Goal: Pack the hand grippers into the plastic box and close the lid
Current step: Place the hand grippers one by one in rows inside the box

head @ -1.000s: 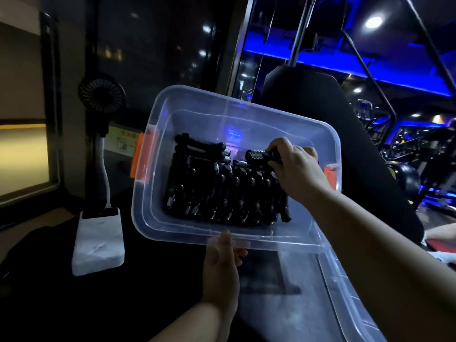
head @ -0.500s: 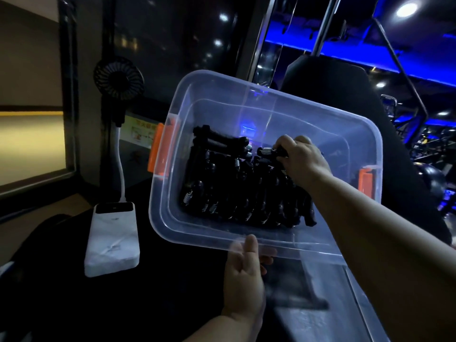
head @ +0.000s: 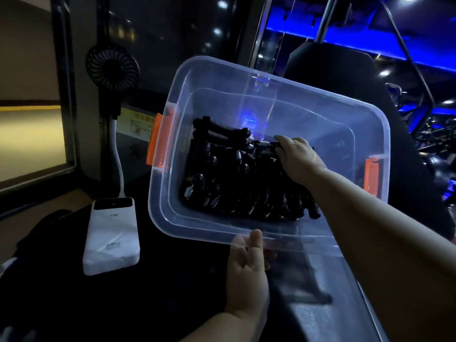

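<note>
The held gripper [head: 267,146] sits inside the box [head: 276,81], over the far end of the black row of grippers [head: 241,188] that covers the box floor. Its long axis runs across the box, side to side. The steel coil points toward the left latch [head: 158,141], and the handles vanish under the right hand [head: 297,157], whose fingers [head: 283,140] are clenched round them from above. The thing therefore lies straight beneath those fingers, either touching the pile or just above it; the view does not settle which. The row beneath has its handles running the other way, from the box's far wall toward its near wall, so the held one lies crosswise on top, roughly in line with another gripper [head: 222,133] nearer the left latch. The next move looks like a short drop and a release, and only the right hand can make it. The left hand [head: 246,275] is at the box's near wall, thumb over the rim and fingers beneath, grasping the box and holding it tipped toward the person. No lid can be made out for certain.
</note>
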A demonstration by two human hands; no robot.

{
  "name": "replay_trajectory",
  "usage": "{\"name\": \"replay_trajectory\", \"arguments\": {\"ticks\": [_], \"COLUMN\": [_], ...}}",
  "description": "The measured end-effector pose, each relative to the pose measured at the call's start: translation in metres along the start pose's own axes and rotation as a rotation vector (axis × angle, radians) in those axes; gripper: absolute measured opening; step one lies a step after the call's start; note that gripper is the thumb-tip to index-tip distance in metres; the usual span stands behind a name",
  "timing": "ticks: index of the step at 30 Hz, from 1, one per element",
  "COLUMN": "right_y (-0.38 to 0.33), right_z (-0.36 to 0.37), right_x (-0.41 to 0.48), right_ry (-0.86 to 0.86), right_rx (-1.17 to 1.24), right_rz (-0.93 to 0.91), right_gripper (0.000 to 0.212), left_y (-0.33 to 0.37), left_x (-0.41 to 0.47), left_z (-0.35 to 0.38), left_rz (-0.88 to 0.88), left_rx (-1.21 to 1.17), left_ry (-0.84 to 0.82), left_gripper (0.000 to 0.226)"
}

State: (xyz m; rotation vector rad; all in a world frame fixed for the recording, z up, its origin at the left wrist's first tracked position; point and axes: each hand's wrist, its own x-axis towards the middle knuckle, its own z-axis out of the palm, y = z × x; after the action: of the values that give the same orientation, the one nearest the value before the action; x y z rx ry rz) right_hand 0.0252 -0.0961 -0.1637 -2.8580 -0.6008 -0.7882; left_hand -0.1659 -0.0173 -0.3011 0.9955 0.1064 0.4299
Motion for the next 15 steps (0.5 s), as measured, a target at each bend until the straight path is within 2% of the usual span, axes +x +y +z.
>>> {"name": "replay_trajectory", "arguments": {"ticks": [3, 6, 9, 12, 15], "right_y": [0.002, 0.015, 0.038, 0.056, 0.064], "right_z": [-0.008, -0.022, -0.036, -0.044, -0.047], "right_x": [-0.010, -0.029, -0.055, -0.078, -0.093], "right_ry": [0.032, 0.304, 0.504, 0.590, 0.638], "right_rx": [-0.097, -0.044, -0.047, -0.114, -0.134], "right_rz": [-0.025, -0.011, 0.007, 0.093, 0.237], "right_gripper": [0.047, 0.042, 0.037, 0.038, 0.051], "left_y": [0.001, 0.002, 0.001, -0.002, -0.003], "left_x": [-0.001, -0.002, -0.001, -0.002, -0.002], "left_z": [-0.001, 0.001, 0.002, 0.004, 0.007], "left_rz": [0.002, 0.000, 0.009, 0.021, 0.016], "left_rx": [0.026, 0.040, 0.041, 0.051, 0.057], "left_ry": [0.016, 0.013, 0.040, 0.082, 0.098], "left_gripper": [0.045, 0.036, 0.040, 0.042, 0.034]}}
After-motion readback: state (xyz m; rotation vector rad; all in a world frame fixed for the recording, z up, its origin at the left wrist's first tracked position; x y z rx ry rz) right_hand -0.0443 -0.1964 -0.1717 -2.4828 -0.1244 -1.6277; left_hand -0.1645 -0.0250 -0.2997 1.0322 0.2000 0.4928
